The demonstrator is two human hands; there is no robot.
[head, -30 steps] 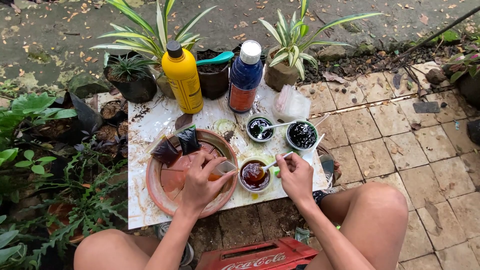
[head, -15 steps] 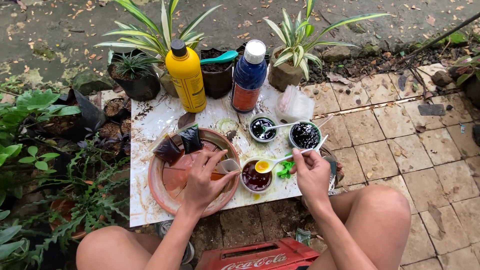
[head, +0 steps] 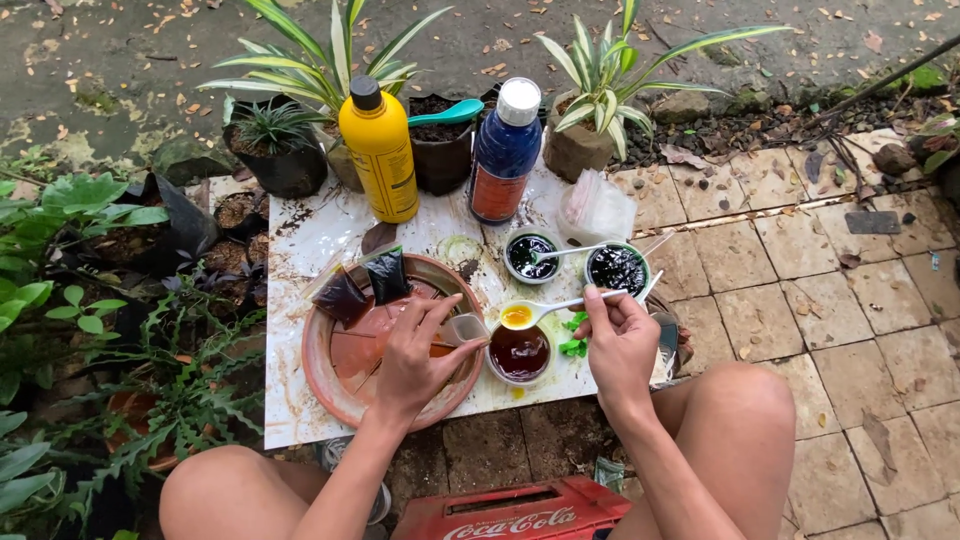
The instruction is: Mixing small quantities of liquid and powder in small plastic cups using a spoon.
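1. A white plastic spoon (head: 545,311) is pinched by its handle in the right hand (head: 618,340), the grip closed on it; its bowl, filled with orange-yellow liquid, is held above the far rim of a small cup of dark red-brown liquid (head: 519,352).
2. A small clear plastic bag (head: 462,331) is held in the left hand (head: 415,362), fingers clamped on it, over a terracotta saucer (head: 330,385).
3. Two filled dark sachets (head: 365,285) are seen lying in the saucer, beyond the left hand.
4. Two cups of black liquid (head: 575,262) are set beyond the right hand.
5. A yellow bottle (head: 379,152) and a blue bottle (head: 505,152) are stood farther off on the stained white board (head: 310,245).
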